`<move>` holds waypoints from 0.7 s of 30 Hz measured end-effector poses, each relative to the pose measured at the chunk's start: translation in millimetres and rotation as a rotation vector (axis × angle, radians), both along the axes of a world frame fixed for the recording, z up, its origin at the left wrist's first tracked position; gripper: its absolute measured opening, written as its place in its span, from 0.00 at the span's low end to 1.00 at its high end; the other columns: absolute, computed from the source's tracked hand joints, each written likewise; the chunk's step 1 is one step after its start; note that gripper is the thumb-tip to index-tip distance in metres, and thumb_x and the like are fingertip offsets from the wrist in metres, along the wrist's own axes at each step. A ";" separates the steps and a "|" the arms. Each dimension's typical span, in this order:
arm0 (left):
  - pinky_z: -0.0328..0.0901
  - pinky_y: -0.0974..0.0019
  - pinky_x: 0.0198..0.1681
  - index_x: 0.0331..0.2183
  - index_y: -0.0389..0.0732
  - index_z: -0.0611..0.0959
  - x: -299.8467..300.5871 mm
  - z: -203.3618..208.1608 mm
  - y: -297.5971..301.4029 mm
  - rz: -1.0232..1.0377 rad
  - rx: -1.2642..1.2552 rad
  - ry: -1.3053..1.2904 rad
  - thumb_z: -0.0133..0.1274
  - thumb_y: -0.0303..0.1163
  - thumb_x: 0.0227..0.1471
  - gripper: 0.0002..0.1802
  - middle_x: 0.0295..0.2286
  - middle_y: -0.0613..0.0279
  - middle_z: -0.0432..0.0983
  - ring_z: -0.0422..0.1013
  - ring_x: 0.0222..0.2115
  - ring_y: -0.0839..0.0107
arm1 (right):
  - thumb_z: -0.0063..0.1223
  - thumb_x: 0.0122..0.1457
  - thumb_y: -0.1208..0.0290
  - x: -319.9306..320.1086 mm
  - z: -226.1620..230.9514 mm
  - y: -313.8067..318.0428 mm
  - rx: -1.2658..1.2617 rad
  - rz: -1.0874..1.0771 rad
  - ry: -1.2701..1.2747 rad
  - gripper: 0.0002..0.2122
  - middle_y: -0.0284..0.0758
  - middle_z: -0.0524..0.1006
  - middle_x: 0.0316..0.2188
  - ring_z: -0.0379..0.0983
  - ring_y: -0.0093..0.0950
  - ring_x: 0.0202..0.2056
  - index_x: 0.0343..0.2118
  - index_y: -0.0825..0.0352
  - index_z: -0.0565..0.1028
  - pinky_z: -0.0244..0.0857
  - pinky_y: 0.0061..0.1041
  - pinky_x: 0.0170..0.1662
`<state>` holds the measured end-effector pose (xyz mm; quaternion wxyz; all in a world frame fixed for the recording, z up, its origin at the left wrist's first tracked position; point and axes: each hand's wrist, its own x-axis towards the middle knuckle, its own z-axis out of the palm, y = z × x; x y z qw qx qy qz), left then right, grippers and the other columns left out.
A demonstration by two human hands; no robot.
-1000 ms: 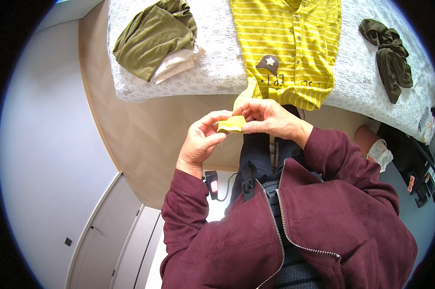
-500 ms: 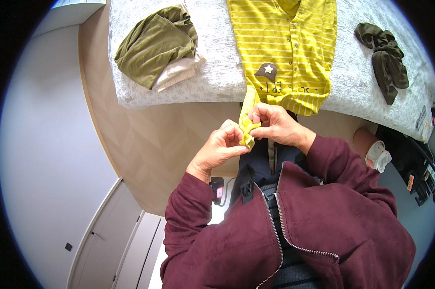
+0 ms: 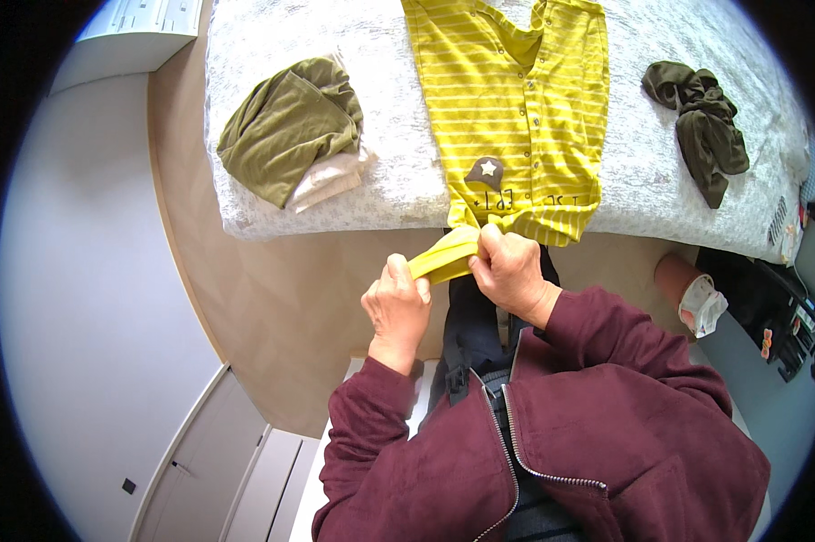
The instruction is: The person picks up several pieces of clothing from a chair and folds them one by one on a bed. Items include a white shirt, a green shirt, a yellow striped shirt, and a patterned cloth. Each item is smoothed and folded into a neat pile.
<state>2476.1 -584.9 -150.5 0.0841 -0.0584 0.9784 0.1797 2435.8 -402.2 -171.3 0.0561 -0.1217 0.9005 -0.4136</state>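
A yellow striped garment (image 3: 479, 108) with a snap-button front and a dark star patch lies on the bed, its near end hanging over the edge toward me. My left hand (image 3: 397, 307) is closed on one end of a plain yellow cuff (image 3: 445, 256) of this garment. The other end of the cuff is pinched by my right hand (image 3: 514, 271), close to where it joins the striped cloth. Between the two hands the cuff is stretched into a flat band, held in the air just off the bed edge.
On the bed (image 3: 389, 181), a folded olive garment (image 3: 290, 126) rests on pale folded cloth (image 3: 330, 181) at left. A crumpled dark green garment (image 3: 710, 135) lies at right. A lined bin (image 3: 678, 278) stands on the floor at right, next to a black shelf unit (image 3: 759, 294).
The bunched yellow end is now drawn out into a flat band. My left hand has moved left and turned its back upward; my right hand has shifted slightly down.
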 end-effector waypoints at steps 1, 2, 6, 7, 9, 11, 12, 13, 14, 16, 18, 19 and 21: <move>0.67 0.52 0.23 0.29 0.41 0.68 -0.4 4.9 -0.4 0.008 0.006 -0.030 0.58 0.27 0.41 0.14 0.21 0.53 0.73 0.73 0.21 0.50 | 0.56 0.44 0.77 -1.4 -1.0 0.6 0.050 0.045 0.071 0.09 0.36 0.71 0.16 0.71 0.37 0.18 0.27 0.63 0.68 0.63 0.34 0.23; 0.67 0.53 0.24 0.30 0.41 0.68 -0.4 10.2 -0.4 0.026 0.007 -0.119 0.58 0.27 0.41 0.15 0.22 0.53 0.73 0.73 0.21 0.50 | 0.55 0.43 0.77 -2.4 -2.1 0.5 0.089 0.090 0.148 0.09 0.36 0.70 0.15 0.70 0.37 0.18 0.28 0.63 0.69 0.63 0.33 0.22; 0.67 0.53 0.23 0.31 0.41 0.68 7.5 28.3 10.2 0.031 0.167 -0.012 0.55 0.26 0.43 0.12 0.18 0.53 0.72 0.73 0.20 0.51 | 0.54 0.42 0.77 2.3 -4.3 -2.5 0.217 0.238 0.124 0.09 0.35 0.70 0.13 0.68 0.36 0.15 0.25 0.62 0.66 0.61 0.33 0.21; 0.67 0.54 0.23 0.30 0.41 0.69 9.8 30.4 14.2 0.089 0.272 -0.016 0.54 0.24 0.42 0.12 0.16 0.54 0.71 0.73 0.19 0.52 | 0.55 0.43 0.76 3.7 -4.2 -4.8 0.148 0.220 0.093 0.09 0.36 0.70 0.13 0.68 0.38 0.15 0.27 0.62 0.66 0.61 0.35 0.22; 0.65 0.61 0.21 0.30 0.40 0.69 12.9 32.5 19.4 0.075 0.404 -0.003 0.55 0.23 0.44 0.11 0.16 0.57 0.69 0.71 0.16 0.60 | 0.57 0.46 0.74 6.0 -2.1 -8.8 0.036 0.198 -0.038 0.11 0.38 0.71 0.14 0.72 0.41 0.18 0.32 0.63 0.68 0.64 0.38 0.22; 0.66 0.69 0.21 0.29 0.39 0.70 15.9 33.8 18.9 0.089 0.612 -0.061 0.56 0.23 0.50 0.09 0.18 0.61 0.72 0.69 0.16 0.73 | 0.56 0.49 0.73 4.1 -0.3 -9.8 0.015 0.163 -0.060 0.11 0.40 0.74 0.16 0.75 0.43 0.21 0.35 0.63 0.69 0.66 0.39 0.22; 0.66 0.70 0.23 0.30 0.39 0.70 16.0 32.2 15.9 0.142 0.775 -0.129 0.55 0.24 0.51 0.08 0.19 0.62 0.72 0.69 0.17 0.75 | 0.55 0.50 0.75 2.5 0.9 -8.3 0.016 0.121 -0.103 0.09 0.41 0.75 0.19 0.75 0.43 0.23 0.34 0.63 0.69 0.67 0.38 0.24; 0.67 0.70 0.24 0.30 0.40 0.71 16.9 31.0 10.4 0.195 0.939 -0.197 0.54 0.24 0.53 0.07 0.21 0.63 0.73 0.69 0.18 0.76 | 0.54 0.51 0.76 0.0 1.3 -5.9 -0.112 0.084 -0.175 0.08 0.41 0.75 0.20 0.75 0.42 0.23 0.34 0.64 0.69 0.67 0.37 0.25; 0.68 0.71 0.25 0.30 0.40 0.71 18.1 28.8 5.1 0.221 1.106 -0.237 0.53 0.25 0.55 0.06 0.22 0.64 0.73 0.69 0.19 0.77 | 0.53 0.52 0.77 -3.0 1.6 -2.2 -0.240 0.045 -0.247 0.08 0.42 0.74 0.20 0.75 0.41 0.24 0.34 0.65 0.68 0.67 0.36 0.25; 0.71 0.72 0.35 0.34 0.39 0.73 15.4 13.7 -3.8 0.464 1.243 -0.200 0.49 0.27 0.60 0.03 0.27 0.65 0.73 0.69 0.24 0.78 | 0.53 0.52 0.80 -3.5 4.7 7.1 -0.390 0.079 -0.382 0.06 0.43 0.73 0.21 0.74 0.38 0.24 0.34 0.67 0.70 0.66 0.32 0.27; 0.71 0.69 0.39 0.40 0.38 0.74 10.0 -7.9 -9.4 0.620 1.233 -0.290 0.49 0.27 0.60 0.06 0.31 0.64 0.74 0.72 0.29 0.77 | 0.53 0.52 0.81 -0.1 8.4 16.2 -0.408 0.193 -0.361 0.06 0.42 0.73 0.24 0.74 0.36 0.24 0.33 0.68 0.70 0.66 0.29 0.28; 0.71 0.67 0.42 0.45 0.38 0.74 9.2 -16.5 -12.8 0.689 1.278 -0.425 0.49 0.27 0.60 0.11 0.37 0.62 0.74 0.73 0.34 0.74 | 0.52 0.52 0.82 2.1 9.6 20.9 -0.412 0.248 -0.427 0.06 0.40 0.73 0.29 0.73 0.32 0.27 0.34 0.69 0.71 0.66 0.27 0.30; 0.71 0.68 0.42 0.46 0.38 0.74 9.3 -35.1 -4.8 0.609 1.228 -0.421 0.50 0.28 0.60 0.12 0.40 0.61 0.72 0.73 0.37 0.73 | 0.49 0.53 0.83 10.5 10.4 28.6 -0.536 0.194 -0.543 0.07 0.36 0.73 0.33 0.72 0.24 0.33 0.35 0.69 0.71 0.68 0.23 0.35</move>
